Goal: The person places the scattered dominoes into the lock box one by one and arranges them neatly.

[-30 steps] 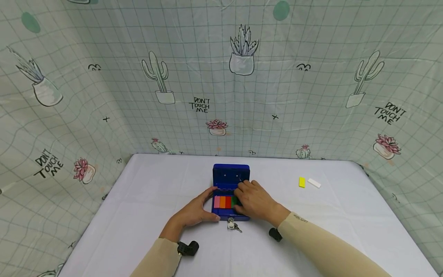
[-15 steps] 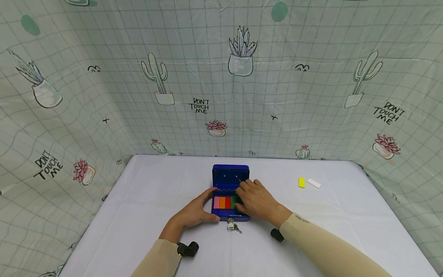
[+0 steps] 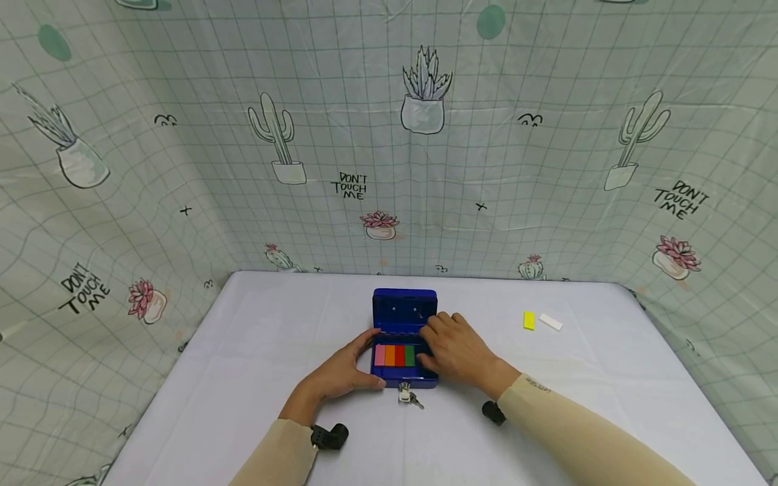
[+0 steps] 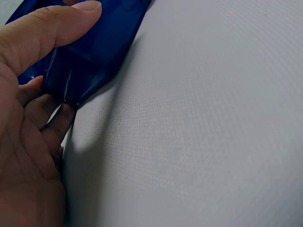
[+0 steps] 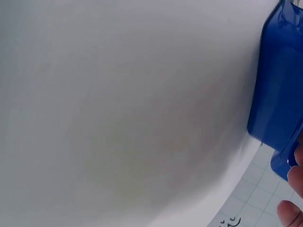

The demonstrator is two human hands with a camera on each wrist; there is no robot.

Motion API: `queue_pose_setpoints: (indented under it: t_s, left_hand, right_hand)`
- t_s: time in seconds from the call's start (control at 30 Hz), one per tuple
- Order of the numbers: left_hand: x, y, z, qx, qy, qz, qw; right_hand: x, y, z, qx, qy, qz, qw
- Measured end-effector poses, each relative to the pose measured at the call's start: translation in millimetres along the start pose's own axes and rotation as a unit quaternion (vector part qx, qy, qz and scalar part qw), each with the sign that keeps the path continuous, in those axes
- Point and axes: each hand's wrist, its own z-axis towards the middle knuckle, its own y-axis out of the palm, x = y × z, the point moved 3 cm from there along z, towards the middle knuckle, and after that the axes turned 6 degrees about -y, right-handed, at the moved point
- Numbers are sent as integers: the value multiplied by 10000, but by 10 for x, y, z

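Observation:
A small blue cash box (image 3: 395, 376) stands at the middle of the table with its lid (image 3: 404, 317) raised. Inside, pink, orange, red and green domino-like blocks (image 3: 395, 356) stand side by side in a row. My left hand (image 3: 337, 370) grips the box's left end, thumb at the front corner and fingers towards the back. In the left wrist view the thumb (image 4: 61, 28) lies over the blue wall. My right hand (image 3: 458, 351) is at the box's right end, fingers loosely bent, just right of the green block. Nothing shows in it, though its palm side is hidden.
Keys (image 3: 415, 400) hang from the lock at the box's front. A yellow block (image 3: 529, 320) and a white block (image 3: 550, 322) lie on the white-covered table (image 3: 547, 418) to the right. A patterned curtain (image 3: 486, 169) surrounds the table's back and sides.
My right hand has slid slightly right, off the green block, which now shows more fully. The left hand has kept its place on the box.

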Motion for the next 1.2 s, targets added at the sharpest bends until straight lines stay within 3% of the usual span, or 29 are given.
queue_pose_setpoints:
  t_s: [0.57,1.2]
  left_hand:
    - [31,4,-2,66,-102,89,9999]
    - [24,-9,-6,61,-121,74,9999]
  right_hand:
    - [226,-87,-215,493,57,123,9987]
    - [758,-125,-735,670,296,-128,9972]
